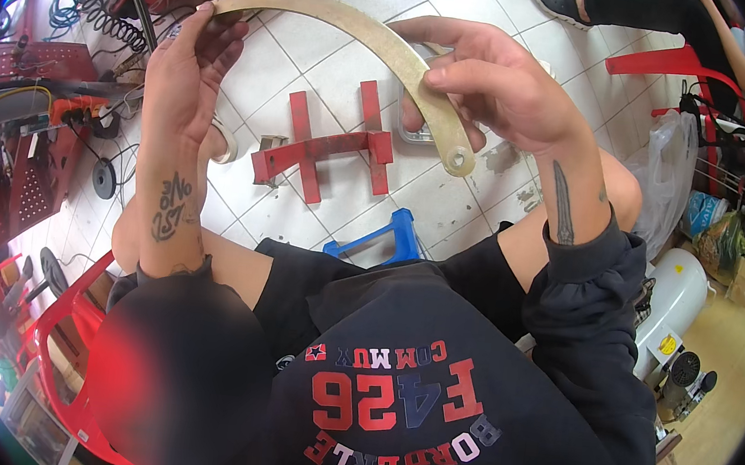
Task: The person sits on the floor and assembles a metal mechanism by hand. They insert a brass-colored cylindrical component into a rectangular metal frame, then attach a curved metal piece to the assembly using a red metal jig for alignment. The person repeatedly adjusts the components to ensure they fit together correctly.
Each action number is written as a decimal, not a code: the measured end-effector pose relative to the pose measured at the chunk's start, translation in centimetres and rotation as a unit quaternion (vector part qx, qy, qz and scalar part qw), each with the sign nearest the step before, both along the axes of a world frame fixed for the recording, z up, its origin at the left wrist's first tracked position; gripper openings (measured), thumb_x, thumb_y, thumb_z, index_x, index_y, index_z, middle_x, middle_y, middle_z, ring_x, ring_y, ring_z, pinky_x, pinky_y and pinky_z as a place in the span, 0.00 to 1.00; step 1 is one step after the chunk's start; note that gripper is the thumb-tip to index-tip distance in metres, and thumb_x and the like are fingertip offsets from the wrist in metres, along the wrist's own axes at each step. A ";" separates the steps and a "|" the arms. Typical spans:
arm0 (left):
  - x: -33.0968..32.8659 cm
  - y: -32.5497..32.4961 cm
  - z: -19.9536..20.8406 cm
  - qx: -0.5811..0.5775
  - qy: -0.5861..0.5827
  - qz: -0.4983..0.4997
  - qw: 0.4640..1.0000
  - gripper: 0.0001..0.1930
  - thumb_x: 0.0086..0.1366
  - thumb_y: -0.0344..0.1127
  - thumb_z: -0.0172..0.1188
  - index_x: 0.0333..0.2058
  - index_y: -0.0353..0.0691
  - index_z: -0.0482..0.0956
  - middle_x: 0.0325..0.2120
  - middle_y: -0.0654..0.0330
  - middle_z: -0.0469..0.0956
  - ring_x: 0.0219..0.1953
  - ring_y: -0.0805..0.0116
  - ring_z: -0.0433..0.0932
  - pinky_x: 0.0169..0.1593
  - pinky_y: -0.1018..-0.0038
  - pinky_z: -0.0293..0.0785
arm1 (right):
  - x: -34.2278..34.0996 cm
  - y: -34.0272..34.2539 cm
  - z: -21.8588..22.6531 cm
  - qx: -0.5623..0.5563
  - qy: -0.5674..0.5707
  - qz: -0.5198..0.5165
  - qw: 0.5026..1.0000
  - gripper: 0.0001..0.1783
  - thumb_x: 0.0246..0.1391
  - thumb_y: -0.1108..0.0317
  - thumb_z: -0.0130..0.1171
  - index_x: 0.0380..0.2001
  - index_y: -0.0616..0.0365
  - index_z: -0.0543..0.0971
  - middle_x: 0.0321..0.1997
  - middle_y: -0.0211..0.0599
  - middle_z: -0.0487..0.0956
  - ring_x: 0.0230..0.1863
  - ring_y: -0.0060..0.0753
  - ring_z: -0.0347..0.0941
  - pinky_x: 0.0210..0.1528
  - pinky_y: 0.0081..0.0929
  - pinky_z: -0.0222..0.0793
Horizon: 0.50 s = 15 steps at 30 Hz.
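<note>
A long curved flat strip [371, 33], pale yellowish and metal-looking with a hole at its near right end, is held up in an arc above the floor between both hands. My left hand [192, 68] pinches its far left end between thumb and fingers. Toward the other end, my right hand [511, 79] is closed on the strip, thumb on top and fingers underneath. Below the strip, a red metal frame [327, 149] of crossed bars rests on the tiles. Partly hidden behind my right hand is a clear plastic container [421, 136].
A blue plastic stool [399, 235] stands between my knees. Red perforated panels [21, 78] and a coiled black hose [104, 18] are at left. A seated person's leg [636, 11], a red chair [654, 62], a clear bag [664, 177] and a white tank [677, 287] line the right.
</note>
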<state>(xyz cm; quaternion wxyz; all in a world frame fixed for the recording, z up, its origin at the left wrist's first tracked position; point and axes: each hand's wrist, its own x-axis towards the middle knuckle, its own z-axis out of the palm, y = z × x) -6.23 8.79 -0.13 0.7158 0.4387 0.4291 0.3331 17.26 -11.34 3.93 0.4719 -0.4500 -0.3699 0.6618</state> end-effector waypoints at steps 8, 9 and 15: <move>0.4 -0.1 -0.6 -0.025 -0.021 -0.004 0.999 0.11 0.69 0.33 0.58 0.45 0.31 0.76 0.36 0.55 0.82 0.40 0.67 0.82 0.44 0.76 0.79 | -0.3 -0.1 -0.6 -0.028 0.040 -0.015 0.999 0.34 0.55 0.68 0.52 0.63 0.74 0.59 0.30 0.53 0.83 0.15 0.22 0.73 0.17 0.15 0.67; 0.4 -0.1 -0.6 -0.018 -0.009 -0.005 1.000 0.12 0.69 0.34 0.58 0.46 0.32 0.76 0.36 0.56 0.81 0.40 0.67 0.82 0.44 0.76 0.79 | -0.5 -0.1 -1.0 -0.033 0.050 -0.021 0.998 0.34 0.55 0.68 0.52 0.63 0.74 0.59 0.30 0.52 0.83 0.15 0.22 0.73 0.17 0.15 0.67; -0.1 0.2 -0.8 -0.019 -0.007 0.024 1.000 0.11 0.70 0.35 0.57 0.43 0.32 0.77 0.36 0.56 0.82 0.39 0.67 0.82 0.43 0.76 0.78 | -1.2 0.3 -1.5 -0.037 0.022 -0.033 0.999 0.34 0.55 0.68 0.52 0.64 0.69 0.60 0.29 0.46 0.83 0.19 0.22 0.74 0.19 0.17 0.65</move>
